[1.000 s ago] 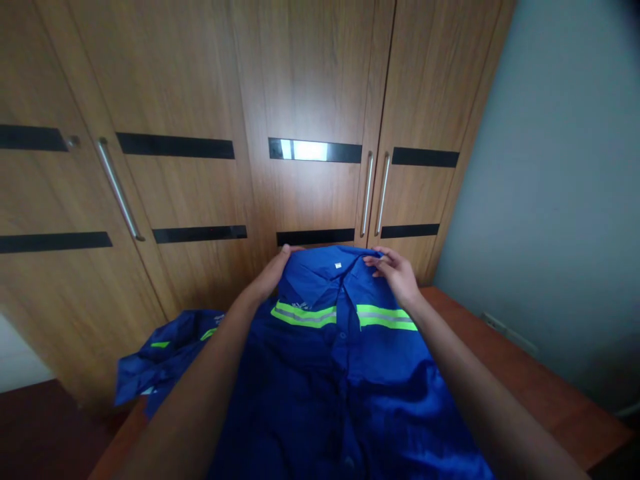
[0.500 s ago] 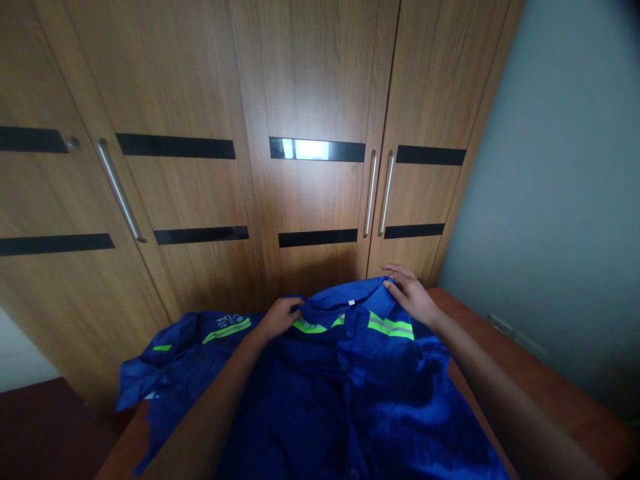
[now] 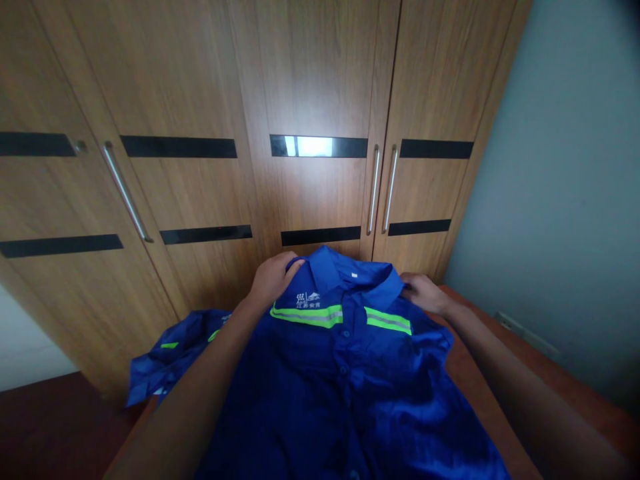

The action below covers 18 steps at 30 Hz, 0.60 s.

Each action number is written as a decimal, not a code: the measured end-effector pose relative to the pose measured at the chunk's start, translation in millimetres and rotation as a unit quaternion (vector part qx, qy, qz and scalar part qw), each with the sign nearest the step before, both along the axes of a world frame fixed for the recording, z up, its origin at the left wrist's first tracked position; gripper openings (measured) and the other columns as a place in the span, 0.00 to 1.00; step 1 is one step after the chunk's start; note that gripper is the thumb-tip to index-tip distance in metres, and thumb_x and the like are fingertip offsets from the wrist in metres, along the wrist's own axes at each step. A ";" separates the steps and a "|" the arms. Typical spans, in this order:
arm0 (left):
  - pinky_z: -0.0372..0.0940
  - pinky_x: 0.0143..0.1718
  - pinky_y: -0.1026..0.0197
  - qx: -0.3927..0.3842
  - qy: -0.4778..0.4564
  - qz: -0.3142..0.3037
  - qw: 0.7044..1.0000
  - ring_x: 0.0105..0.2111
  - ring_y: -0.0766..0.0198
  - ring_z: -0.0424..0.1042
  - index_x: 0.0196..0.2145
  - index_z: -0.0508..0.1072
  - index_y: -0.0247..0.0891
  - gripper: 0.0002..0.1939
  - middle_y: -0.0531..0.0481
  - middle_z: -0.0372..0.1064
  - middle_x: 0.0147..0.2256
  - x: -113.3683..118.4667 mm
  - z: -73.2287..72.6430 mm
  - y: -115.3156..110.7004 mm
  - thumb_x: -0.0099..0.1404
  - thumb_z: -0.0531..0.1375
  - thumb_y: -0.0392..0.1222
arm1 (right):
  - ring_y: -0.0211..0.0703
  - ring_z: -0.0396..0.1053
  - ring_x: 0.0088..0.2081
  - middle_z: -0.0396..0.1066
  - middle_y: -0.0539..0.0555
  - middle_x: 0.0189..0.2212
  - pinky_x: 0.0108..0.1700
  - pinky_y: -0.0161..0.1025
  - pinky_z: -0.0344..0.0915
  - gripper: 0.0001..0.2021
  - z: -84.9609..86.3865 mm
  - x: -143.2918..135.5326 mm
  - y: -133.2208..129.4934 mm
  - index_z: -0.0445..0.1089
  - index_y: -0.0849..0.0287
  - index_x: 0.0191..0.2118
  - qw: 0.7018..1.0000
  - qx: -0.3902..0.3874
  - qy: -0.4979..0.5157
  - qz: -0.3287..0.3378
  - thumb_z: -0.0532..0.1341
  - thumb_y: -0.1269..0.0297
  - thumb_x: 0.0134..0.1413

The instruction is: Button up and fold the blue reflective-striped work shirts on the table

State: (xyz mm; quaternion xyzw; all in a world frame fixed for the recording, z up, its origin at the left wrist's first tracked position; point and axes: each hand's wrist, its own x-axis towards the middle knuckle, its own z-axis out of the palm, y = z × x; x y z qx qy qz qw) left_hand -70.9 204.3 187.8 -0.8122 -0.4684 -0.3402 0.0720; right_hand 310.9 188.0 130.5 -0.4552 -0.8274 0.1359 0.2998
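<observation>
A blue work shirt (image 3: pixel 340 380) with yellow-green reflective stripes and a white chest logo lies front-up on a reddish-brown table (image 3: pixel 505 373), collar away from me. My left hand (image 3: pixel 273 277) grips the shirt's left shoulder beside the collar. At the right shoulder, my right hand (image 3: pixel 423 293) holds the fabric, its fingers partly tucked behind the cloth. The shoulders are lifted a little off the table. One sleeve (image 3: pixel 175 350) trails off to the left over the table's edge.
A wooden wardrobe (image 3: pixel 200 100) with black inlay strips and metal bar handles (image 3: pixel 383 190) stands right behind the table. A grey wall (image 3: pixel 560 167) lies to the right. Dark floor (image 3: pixel 45 427) shows at the lower left.
The shirt's shoulders dropped toward the table half a second ago and have now risen again. My right hand slid outward from the collar to the right shoulder.
</observation>
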 end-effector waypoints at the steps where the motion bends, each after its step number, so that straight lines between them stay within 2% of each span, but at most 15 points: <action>1: 0.60 0.36 0.60 0.011 0.034 0.020 0.999 0.36 0.56 0.71 0.33 0.71 0.40 0.19 0.47 0.73 0.34 -1.6 4.7 -1.4 0.67 0.49 0.56 | 0.47 0.71 0.36 0.74 0.56 0.34 0.42 0.43 0.67 0.09 5.7 6.0 -2.0 0.73 0.59 0.33 1.000 0.017 0.013 -0.014 0.58 0.60 0.53; 4: 0.58 0.30 0.62 -0.007 0.079 0.034 0.996 0.32 0.57 0.71 0.30 0.72 0.40 0.22 0.48 0.73 0.29 -9.1 21.1 -7.3 0.64 0.51 0.61 | 0.45 0.70 0.34 0.73 0.55 0.32 0.37 0.39 0.66 0.14 25.5 23.4 -14.6 0.70 0.59 0.30 0.994 0.061 0.072 -0.054 0.58 0.53 0.54; 6: 0.57 0.27 0.64 -0.059 0.068 -0.005 0.996 0.29 0.60 0.70 0.28 0.71 0.39 0.23 0.51 0.72 0.26 -14.3 33.1 -12.8 0.61 0.53 0.63 | 0.42 0.69 0.31 0.71 0.52 0.28 0.32 0.36 0.64 0.17 38.4 31.9 -25.1 0.67 0.58 0.29 0.988 0.089 0.086 -0.098 0.58 0.48 0.54; 8: 0.56 0.25 0.66 -0.130 0.042 -0.054 0.989 0.27 0.62 0.69 0.26 0.71 0.38 0.23 0.53 0.70 0.24 -19.1 44.2 -19.5 0.58 0.56 0.62 | 0.40 0.66 0.26 0.69 0.50 0.23 0.27 0.34 0.61 0.19 50.4 37.6 -34.3 0.66 0.58 0.28 0.978 0.129 0.048 -0.153 0.58 0.45 0.54; 11: 0.59 0.25 0.66 -0.250 0.013 -0.107 0.962 0.28 0.61 0.70 0.29 0.73 0.39 0.19 0.55 0.72 0.26 -28.4 55.1 -31.2 0.55 0.60 0.59 | 0.40 0.67 0.25 0.70 0.50 0.23 0.27 0.35 0.59 0.19 66.4 42.8 -43.2 0.67 0.57 0.29 0.959 0.202 -0.023 -0.196 0.59 0.43 0.52; 13: 0.62 0.28 0.64 -0.329 0.022 -0.135 0.934 0.31 0.59 0.72 0.32 0.75 0.40 0.17 0.54 0.74 0.30 -38.5 56.2 -40.0 0.54 0.62 0.56 | 0.41 0.69 0.26 0.72 0.51 0.26 0.28 0.35 0.61 0.18 75.2 46.3 -46.0 0.69 0.57 0.32 0.952 0.235 -0.037 -0.195 0.60 0.44 0.51; 14: 0.64 0.30 0.63 -0.345 0.023 -0.134 0.928 0.31 0.59 0.73 0.32 0.76 0.40 0.16 0.53 0.75 0.31 -45.0 54.8 -44.6 0.54 0.62 0.55 | 0.42 0.70 0.27 0.74 0.52 0.28 0.29 0.36 0.62 0.18 78.9 48.5 -46.8 0.70 0.56 0.34 0.950 0.244 -0.041 -0.189 0.59 0.45 0.53; 16: 0.65 0.32 0.62 -0.310 -0.006 -0.086 0.947 0.32 0.58 0.73 0.33 0.77 0.41 0.15 0.52 0.75 0.30 -59.7 49.4 -53.3 0.56 0.60 0.54 | 0.44 0.71 0.29 0.75 0.54 0.32 0.30 0.37 0.63 0.16 84.2 53.9 -47.8 0.70 0.56 0.38 0.951 0.252 -0.057 -0.170 0.57 0.48 0.56; 18: 0.65 0.34 0.60 -0.214 -0.060 -0.004 0.975 0.33 0.57 0.73 0.33 0.77 0.41 0.17 0.51 0.74 0.28 -73.7 43.4 -59.3 0.60 0.56 0.54 | 0.46 0.72 0.32 0.75 0.56 0.34 0.32 0.39 0.64 0.15 87.2 60.6 -48.9 0.70 0.56 0.40 0.950 0.259 -0.079 -0.156 0.54 0.51 0.59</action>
